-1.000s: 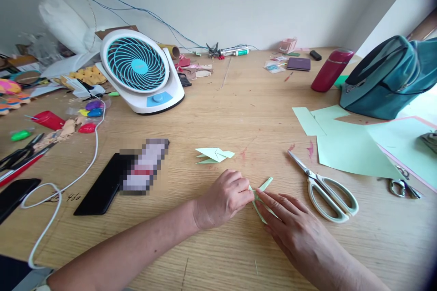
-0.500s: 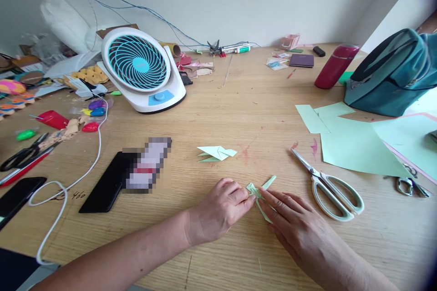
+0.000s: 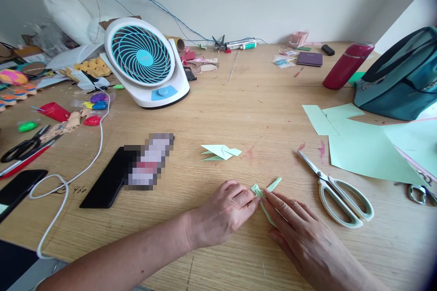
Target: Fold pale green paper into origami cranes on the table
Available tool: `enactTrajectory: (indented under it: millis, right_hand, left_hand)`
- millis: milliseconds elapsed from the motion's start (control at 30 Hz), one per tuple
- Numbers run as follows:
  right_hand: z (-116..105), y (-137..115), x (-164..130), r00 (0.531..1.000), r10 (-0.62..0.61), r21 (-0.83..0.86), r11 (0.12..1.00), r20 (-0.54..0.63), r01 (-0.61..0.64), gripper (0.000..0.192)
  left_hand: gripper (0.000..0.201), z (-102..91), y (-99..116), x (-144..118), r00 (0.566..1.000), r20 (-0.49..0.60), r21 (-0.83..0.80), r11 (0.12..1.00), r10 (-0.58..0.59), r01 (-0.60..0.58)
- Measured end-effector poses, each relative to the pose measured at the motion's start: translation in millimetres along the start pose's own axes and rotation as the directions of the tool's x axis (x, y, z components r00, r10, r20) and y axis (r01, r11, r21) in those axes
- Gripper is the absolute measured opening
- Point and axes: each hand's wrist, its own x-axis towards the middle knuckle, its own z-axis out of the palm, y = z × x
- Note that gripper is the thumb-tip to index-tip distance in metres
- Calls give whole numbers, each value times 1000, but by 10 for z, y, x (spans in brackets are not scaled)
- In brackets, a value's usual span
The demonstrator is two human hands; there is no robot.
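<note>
1. Green paper forms the folded piece (image 3: 257,190) in work. It is located on the wooden table (image 3: 225,266), between the two hands, with a small folded end exposed at the fingertips, a narrow upper flap (image 3: 275,184) directed away from the body, and a lower flap (image 3: 267,215) partly hidden along the right hand.

2. State of grip, left: the fingers of the left hand (image 3: 221,213) are curled, and the tips of thumb and forefinger are set against the edge of the piece. Whether paper is pinched between them cannot be told.

3. State of grip, right: the right hand (image 3: 300,232) is laid over the piece with fingers extended and thumb spread apart. No grasp is closed; the paper appears to be held down against the table.

4. Handling: very low weight is to be expected, with some stiffness where layers are stacked and little along single edges. Narrow flaps are judged easily bent, creased or torn (a stray crease in paper is seldom fully removed).

5. Slippage: sliding on the smooth wood is considered likely if no finger is pressed on it.

6. Holding points: the layered centre is best pressed flat by fingertips; thin flap ends are best taken lightly, near their base.

7. Clearances: a second folded figure (image 3: 221,152) is placed beyond the left hand, and scissors (image 3: 321,176) are placed beyond the right hand, both apart from the piece.
</note>
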Motion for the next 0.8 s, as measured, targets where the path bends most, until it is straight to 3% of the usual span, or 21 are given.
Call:
enactTrajectory:
  millis: [400, 600, 800]
  right_hand:
    - [5, -43, 26, 1000, 3, -62, 998, -12, -4, 42]
    - [0, -53, 75, 998, 30, -39, 999, -54, -32, 41]
    - [-116, -30, 152, 999, 46, 24, 999, -4, -46, 42]
  left_hand:
    - [23, 4, 37, 28, 997, -53, -2, 998, -61, 61]
    - [32, 26, 55, 22, 997, -36, 34, 997, -66, 67]
    - [29, 32, 54, 36, 997, -41, 33, 997, -68, 69]
